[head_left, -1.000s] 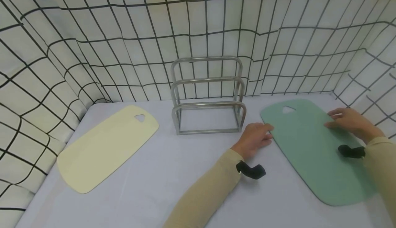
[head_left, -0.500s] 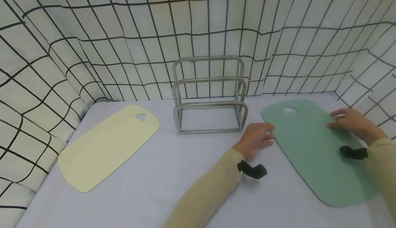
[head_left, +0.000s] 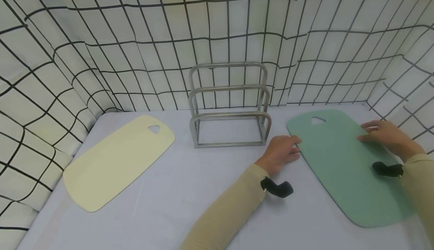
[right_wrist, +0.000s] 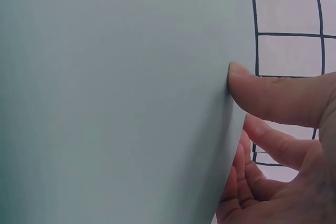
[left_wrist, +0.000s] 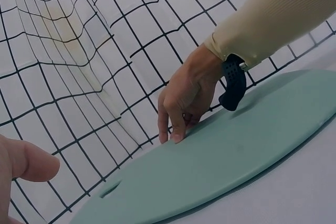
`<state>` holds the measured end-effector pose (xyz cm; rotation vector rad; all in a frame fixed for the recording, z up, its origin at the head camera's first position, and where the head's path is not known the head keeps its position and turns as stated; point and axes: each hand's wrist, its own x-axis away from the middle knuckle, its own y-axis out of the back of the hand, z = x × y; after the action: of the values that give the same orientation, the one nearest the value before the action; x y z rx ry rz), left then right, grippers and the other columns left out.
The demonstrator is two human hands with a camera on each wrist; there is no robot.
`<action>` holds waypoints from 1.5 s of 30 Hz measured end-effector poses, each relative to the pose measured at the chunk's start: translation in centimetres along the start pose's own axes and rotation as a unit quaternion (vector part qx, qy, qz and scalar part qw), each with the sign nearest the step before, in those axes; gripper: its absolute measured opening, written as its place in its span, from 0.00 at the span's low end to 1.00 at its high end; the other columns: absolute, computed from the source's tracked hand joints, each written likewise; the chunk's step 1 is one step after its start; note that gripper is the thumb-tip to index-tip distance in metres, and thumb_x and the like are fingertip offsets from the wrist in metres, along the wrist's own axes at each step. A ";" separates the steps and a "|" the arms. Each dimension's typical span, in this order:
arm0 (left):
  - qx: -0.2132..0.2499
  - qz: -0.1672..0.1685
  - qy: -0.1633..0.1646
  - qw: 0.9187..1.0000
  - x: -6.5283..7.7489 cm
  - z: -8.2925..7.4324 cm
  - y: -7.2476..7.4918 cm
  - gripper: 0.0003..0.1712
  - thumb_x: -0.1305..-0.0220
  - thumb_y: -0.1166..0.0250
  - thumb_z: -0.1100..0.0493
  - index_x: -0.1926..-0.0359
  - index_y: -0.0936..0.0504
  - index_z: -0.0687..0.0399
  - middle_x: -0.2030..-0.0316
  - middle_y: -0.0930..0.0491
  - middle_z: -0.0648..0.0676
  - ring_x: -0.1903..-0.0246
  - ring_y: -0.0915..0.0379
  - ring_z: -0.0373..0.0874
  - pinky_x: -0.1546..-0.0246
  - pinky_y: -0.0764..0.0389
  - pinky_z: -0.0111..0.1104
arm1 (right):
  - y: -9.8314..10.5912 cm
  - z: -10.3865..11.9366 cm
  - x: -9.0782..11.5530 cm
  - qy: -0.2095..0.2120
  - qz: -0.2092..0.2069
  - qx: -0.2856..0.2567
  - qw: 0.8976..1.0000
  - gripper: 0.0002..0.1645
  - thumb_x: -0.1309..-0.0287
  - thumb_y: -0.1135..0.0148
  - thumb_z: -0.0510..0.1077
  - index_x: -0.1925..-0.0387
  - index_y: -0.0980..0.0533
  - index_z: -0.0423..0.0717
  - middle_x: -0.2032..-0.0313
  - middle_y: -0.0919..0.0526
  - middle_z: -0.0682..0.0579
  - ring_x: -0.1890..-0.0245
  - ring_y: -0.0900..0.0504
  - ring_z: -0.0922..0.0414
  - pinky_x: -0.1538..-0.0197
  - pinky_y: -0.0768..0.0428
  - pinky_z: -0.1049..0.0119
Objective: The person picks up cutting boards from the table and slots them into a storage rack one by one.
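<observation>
A green cutting board (head_left: 342, 163) with a handle hole lies at the right side of the table in the head view. My right hand (head_left: 386, 137) holds its right edge; the right wrist view shows the thumb (right_wrist: 273, 93) on the top face and curled fingers (right_wrist: 252, 171) at the edge behind. At the board's left edge is my left hand (head_left: 279, 152), its fingertips at the rim. The left wrist view shows one straight digit (left_wrist: 31, 161) of it apart from the board; its other fingers are out of that view. A cream cutting board (head_left: 118, 163) lies flat at left.
A metal rack (head_left: 230, 114) with several upright hoops stands at the back centre, between the boards. White walls with a black grid (head_left: 162, 54) enclose the back and both sides of the white table (head_left: 162, 212). Black wrist mounts (head_left: 278, 188) stick out from both sleeves.
</observation>
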<state>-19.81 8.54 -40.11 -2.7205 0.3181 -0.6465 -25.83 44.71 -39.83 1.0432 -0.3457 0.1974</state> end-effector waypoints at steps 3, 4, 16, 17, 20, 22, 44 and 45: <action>0.001 -0.002 -0.001 1.000 0.0 0.0 0.0 0.34 0.37 0.32 0.59 0.33 0.29 0.68 0.44 0.23 0.55 0.44 0.21 0.48 0.35 0.18 0.43 | 0.0 0.2 0.1 0.001 0.000 0.001 1.000 0.67 0.39 0.34 0.67 0.24 0.54 0.23 0.30 0.49 0.13 0.35 0.35 0.19 0.39 0.26 0.26; 0.001 -0.002 -0.001 1.000 0.0 0.0 0.0 0.34 0.37 0.32 0.59 0.33 0.29 0.68 0.44 0.23 0.55 0.45 0.21 0.48 0.34 0.18 0.43 | -0.1 0.2 0.1 0.000 0.000 0.001 1.000 0.66 0.39 0.35 0.67 0.24 0.54 0.23 0.30 0.49 0.13 0.35 0.35 0.19 0.40 0.25 0.26; 0.005 0.008 0.001 1.000 0.3 0.0 0.1 0.36 0.36 0.32 0.58 0.31 0.32 0.67 0.39 0.24 0.57 0.40 0.22 0.51 0.35 0.18 0.46 | -0.2 -0.1 -0.1 0.001 0.002 0.004 1.000 0.63 0.35 0.37 0.65 0.24 0.54 0.23 0.30 0.49 0.13 0.36 0.34 0.19 0.42 0.23 0.28; 0.004 0.008 0.001 1.000 0.3 0.0 0.1 0.36 0.36 0.32 0.58 0.31 0.31 0.66 0.40 0.24 0.57 0.40 0.22 0.51 0.36 0.17 0.46 | -0.2 -0.1 -0.1 0.001 0.003 0.003 1.000 0.63 0.34 0.38 0.65 0.24 0.54 0.23 0.30 0.49 0.13 0.36 0.35 0.19 0.43 0.23 0.28; -0.001 0.008 0.001 1.000 0.3 0.0 0.1 0.33 0.36 0.32 0.57 0.33 0.29 0.65 0.41 0.23 0.55 0.41 0.22 0.50 0.37 0.16 0.45 | -0.2 -0.2 0.0 0.000 0.008 0.004 1.000 0.64 0.34 0.39 0.67 0.24 0.55 0.24 0.29 0.49 0.14 0.35 0.35 0.19 0.43 0.23 0.28; -0.003 0.008 0.002 1.000 0.4 0.0 0.2 0.31 0.36 0.32 0.57 0.34 0.27 0.64 0.42 0.23 0.54 0.42 0.22 0.49 0.38 0.16 0.45 | -0.2 -0.2 0.1 -0.001 0.008 0.005 1.000 0.64 0.34 0.39 0.68 0.23 0.55 0.24 0.29 0.49 0.14 0.35 0.34 0.19 0.44 0.22 0.28; 0.013 -0.020 -0.001 1.000 0.7 -0.2 -0.2 0.07 0.41 0.35 0.68 0.61 0.19 0.58 0.58 0.22 0.51 0.61 0.24 0.44 0.51 0.18 0.32 | -0.4 -0.2 -0.1 -0.019 -0.022 0.002 1.000 0.60 0.34 0.39 0.63 0.23 0.53 0.25 0.30 0.47 0.14 0.36 0.35 0.19 0.42 0.25 0.27; 0.017 -0.023 0.000 1.000 0.8 -0.2 -0.2 0.07 0.42 0.35 0.68 0.61 0.19 0.58 0.58 0.22 0.50 0.62 0.24 0.43 0.52 0.19 0.31 | -0.4 -0.3 -0.1 -0.018 -0.021 0.003 1.000 0.60 0.34 0.39 0.64 0.23 0.53 0.25 0.30 0.47 0.14 0.36 0.35 0.19 0.42 0.24 0.27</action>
<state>-19.23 8.46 -39.53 -2.7030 0.2439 -0.6581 -25.79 44.77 -40.29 1.0594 -0.3551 0.1426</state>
